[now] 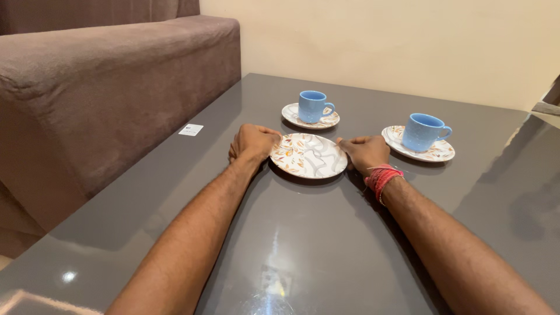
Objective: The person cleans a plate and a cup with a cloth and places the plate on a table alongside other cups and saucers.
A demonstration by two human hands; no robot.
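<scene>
Nearest: two forearms reaching over a glossy grey table (291, 256). Left hand (252, 143) and right hand (364, 153), fingers curled, gripping opposite rims of an empty saucer (308, 155) squarely between them, equally near both. Round, white, leaf-patterned, flat on the tabletop. Beyond: two blue cups (313, 106) (424, 132) on matching saucers. Brown sofa (111, 76) at left.

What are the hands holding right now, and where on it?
Both hold the empty saucer by its rim: left hand on its left edge, right hand on its right edge. Whether it is lifted off the table cannot be told.
</scene>
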